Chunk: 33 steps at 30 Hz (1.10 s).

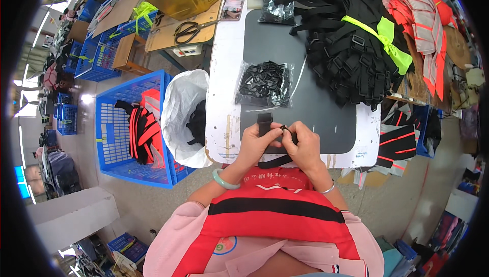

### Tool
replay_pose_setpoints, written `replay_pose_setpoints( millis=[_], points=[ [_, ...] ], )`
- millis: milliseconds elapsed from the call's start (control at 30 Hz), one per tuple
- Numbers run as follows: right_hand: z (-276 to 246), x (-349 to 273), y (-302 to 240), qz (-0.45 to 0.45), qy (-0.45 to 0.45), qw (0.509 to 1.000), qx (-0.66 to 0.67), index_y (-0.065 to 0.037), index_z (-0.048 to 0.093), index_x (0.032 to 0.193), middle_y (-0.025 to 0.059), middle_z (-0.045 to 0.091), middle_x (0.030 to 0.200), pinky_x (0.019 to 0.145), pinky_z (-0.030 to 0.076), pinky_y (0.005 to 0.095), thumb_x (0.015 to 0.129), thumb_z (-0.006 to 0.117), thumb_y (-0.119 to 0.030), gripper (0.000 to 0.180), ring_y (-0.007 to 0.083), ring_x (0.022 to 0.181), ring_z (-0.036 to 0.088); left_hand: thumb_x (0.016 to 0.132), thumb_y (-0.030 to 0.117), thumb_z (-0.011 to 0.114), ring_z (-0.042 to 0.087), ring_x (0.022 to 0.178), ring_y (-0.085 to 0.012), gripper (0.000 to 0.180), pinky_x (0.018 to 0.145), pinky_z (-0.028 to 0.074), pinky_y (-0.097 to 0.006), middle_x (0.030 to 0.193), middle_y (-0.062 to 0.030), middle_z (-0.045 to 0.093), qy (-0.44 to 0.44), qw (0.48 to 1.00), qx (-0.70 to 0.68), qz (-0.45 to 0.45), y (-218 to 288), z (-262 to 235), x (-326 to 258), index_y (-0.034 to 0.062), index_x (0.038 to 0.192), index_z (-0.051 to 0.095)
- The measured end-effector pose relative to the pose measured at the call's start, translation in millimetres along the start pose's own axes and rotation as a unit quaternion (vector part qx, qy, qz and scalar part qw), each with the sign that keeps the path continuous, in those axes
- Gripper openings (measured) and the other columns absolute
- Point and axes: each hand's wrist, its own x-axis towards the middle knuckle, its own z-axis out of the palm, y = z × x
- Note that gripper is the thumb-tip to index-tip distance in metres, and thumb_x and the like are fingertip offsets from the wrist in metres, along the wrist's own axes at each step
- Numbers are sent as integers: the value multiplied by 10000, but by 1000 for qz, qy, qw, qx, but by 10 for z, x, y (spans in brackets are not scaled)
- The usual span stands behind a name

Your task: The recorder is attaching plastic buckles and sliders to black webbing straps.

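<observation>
Both hands meet at the near edge of the worktop (224, 73), over the lower rim of a dark grey mat (285, 47). The left hand (256, 142) is closed on a black webbing strap (264, 122), gripping its upper end, which stands up just above the fingers. The right hand (303, 144) is closed on the same strap, fingertips pinching a small black part against it; what that part is cannot be told. A further length of the strap runs out below the hands and hangs off the worktop edge. A pale green bangle (224, 179) sits on the left wrist; a thin silver bracelet (328, 189) sits on the right wrist.

Just beyond the hands, on the mat, lies a clear bag of small black plastic buckles (265, 83). A second, similar bag (277, 7) lies at the far end of the mat. A large heap of black straps (351, 53) covers the right part of the worktop, with a yellow-green band (387, 37) across it.

To the left of the worktop stand a white sack (181, 109) and a blue crate (117, 134) holding red and black pieces. Scissors (191, 30) lie on cardboard further back.
</observation>
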Motion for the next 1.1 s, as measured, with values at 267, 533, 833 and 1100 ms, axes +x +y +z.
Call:
replay_pose_setpoints(
  millis=[267, 533, 833, 1100],
  points=[
    [-110, -46, -58, 16, -53, 998, 36, -29, 524, 724, 126, 559, 640, 494, 440, 369, 786, 623, -112, 143, 294, 544, 572, 854, 43, 620, 642, 807, -157, 231, 644, 550, -237, 968, -112, 649, -59, 994, -1, -93, 101, -135, -68, -39, 1068, 596],
    [-93, -132, 50, -57, -59, 996, -27, -51, 532, 794, 136, 563, 669, 516, 439, 420, 890, 507, -163, 150, 335, 578, 567, 830, 41, 654, 637, 769, -153, 273, 643, 547, -240, 966, -110, 639, -36, 994, -22, -103, 89, -32, -149, -44, 1083, 597],
    [-93, -177, 155, -64, -46, 994, -71, -56, 483, 718, 126, 534, 616, 480, 426, 400, 871, 528, -157, 189, 324, 531, 548, 862, 105, 633, 644, 804, -156, 297, 615, 534, -237, 974, -96, 639, -98, 985, 24, -140, 17, 6, -140, -36, 1120, 587],
    [-80, -182, 260, -89, -52, 990, -94, -58, 476, 707, 121, 531, 605, 477, 430, 398, 869, 535, -160, 201, 322, 520, 544, 863, 114, 635, 644, 863, -174, 265, 609, 533, -246, 962, -90, 629, -95, 973, -35, -207, -18, -6, -141, -12, 1086, 572]
  ],
)
